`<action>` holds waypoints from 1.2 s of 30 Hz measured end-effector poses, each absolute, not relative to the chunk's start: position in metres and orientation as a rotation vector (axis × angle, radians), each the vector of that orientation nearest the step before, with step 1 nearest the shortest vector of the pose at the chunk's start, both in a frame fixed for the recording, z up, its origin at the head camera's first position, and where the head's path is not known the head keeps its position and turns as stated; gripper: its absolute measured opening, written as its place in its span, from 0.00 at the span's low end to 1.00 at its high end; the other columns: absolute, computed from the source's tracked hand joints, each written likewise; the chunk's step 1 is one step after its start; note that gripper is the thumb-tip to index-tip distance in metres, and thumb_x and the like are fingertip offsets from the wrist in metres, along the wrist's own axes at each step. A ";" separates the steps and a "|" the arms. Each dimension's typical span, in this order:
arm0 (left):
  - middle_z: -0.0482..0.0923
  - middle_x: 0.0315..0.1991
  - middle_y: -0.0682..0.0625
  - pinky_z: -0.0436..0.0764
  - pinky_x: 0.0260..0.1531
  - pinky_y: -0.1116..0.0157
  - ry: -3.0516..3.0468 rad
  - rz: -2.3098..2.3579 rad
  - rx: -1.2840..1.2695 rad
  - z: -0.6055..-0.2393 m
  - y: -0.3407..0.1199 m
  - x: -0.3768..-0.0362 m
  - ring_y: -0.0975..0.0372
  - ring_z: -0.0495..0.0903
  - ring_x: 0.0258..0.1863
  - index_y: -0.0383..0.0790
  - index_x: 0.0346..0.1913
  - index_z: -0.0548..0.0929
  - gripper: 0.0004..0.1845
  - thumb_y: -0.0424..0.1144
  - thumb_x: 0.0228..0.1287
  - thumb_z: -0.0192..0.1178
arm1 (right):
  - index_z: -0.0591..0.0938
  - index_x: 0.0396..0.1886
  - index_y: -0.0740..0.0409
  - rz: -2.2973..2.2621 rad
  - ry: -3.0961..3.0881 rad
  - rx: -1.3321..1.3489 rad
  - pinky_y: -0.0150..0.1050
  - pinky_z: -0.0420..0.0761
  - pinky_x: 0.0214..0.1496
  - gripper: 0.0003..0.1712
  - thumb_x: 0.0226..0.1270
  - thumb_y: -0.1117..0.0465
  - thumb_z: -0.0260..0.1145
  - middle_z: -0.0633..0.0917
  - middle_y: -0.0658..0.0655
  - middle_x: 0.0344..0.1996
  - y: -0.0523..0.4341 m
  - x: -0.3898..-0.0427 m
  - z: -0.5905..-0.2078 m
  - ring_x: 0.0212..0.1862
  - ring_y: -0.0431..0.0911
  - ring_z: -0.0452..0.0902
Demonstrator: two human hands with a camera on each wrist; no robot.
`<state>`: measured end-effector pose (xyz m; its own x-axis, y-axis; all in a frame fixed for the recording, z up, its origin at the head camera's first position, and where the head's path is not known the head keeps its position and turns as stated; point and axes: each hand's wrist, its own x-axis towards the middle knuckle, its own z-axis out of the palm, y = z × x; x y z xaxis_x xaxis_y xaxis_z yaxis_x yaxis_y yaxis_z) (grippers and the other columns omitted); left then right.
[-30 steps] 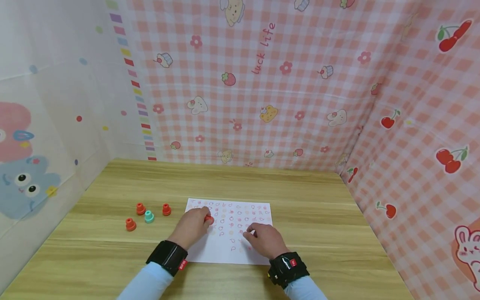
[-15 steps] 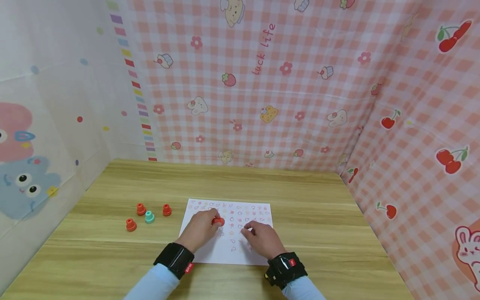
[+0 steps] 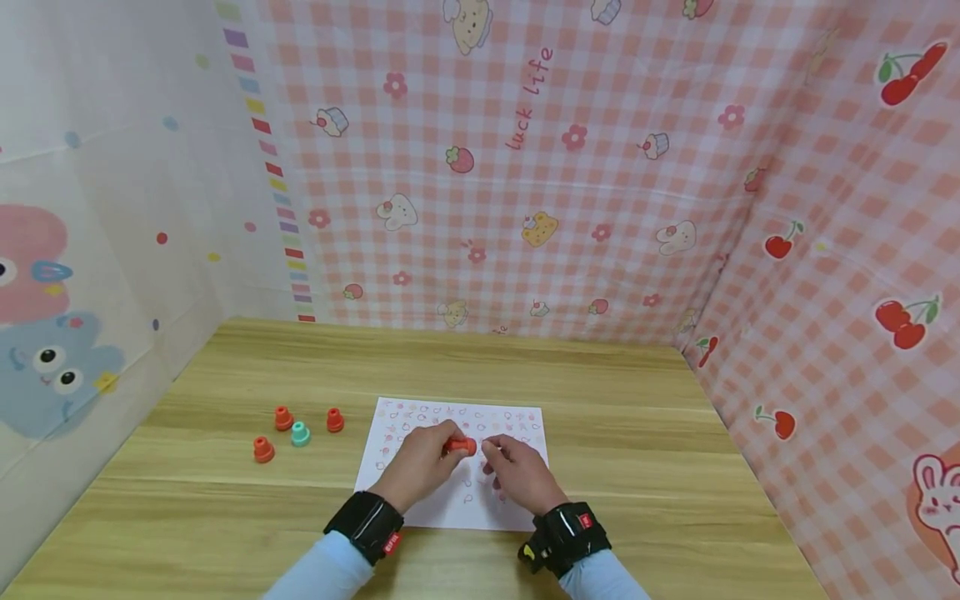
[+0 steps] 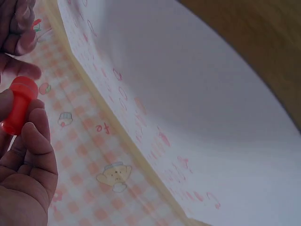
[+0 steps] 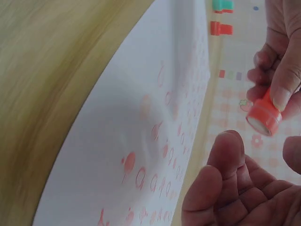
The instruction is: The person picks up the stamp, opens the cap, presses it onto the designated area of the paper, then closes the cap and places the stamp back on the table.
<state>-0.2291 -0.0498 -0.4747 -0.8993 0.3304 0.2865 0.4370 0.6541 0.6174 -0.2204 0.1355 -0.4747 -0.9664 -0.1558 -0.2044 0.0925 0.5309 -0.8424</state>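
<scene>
on the left of the wooden table [image 3: 225, 508] four small stamps stand apart from the paper: three orange stamps [image 3: 282, 418] and one teal stamp [image 3: 300, 433], clustered loosely near one another, parked upright on their bases within reach of the left side, probably as spares. next comes the white paper [image 3: 457, 508], lying flat near the front middle of the table, its far part covered in rows of small pink and red prints, its near part bare. over it the left hand [image 3: 420, 463] holds an orange stamp [image 3: 459, 446] lifted off the sheet and turned sideways, its face toward the other hand; the left wrist view shows the fingers [image 4: 33, 141] and thumb curled round the narrow stem, pinching it. that grip by the stem leaves the round face free. just to the right, the right hand [image 3: 517, 472] sits close to the stamp's face, apparently not touching it; the right wrist view shows its fingers [image 5: 225, 160] loosely bent and holding nothing, palm open toward the stamp. behind everything hang pink checked walls [image 3: 525, 167] with cartoon prints.
</scene>
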 end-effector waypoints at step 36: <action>0.85 0.36 0.56 0.79 0.37 0.66 -2.559 -1.549 -0.743 -0.475 -0.044 -0.226 0.66 0.81 0.35 0.45 0.39 0.84 0.05 0.33 0.63 0.67 | 0.71 0.43 0.59 -1.874 1.995 -0.134 0.36 0.65 0.32 0.16 0.83 0.52 0.44 0.70 0.52 0.29 0.136 -0.219 -0.468 0.29 0.43 0.67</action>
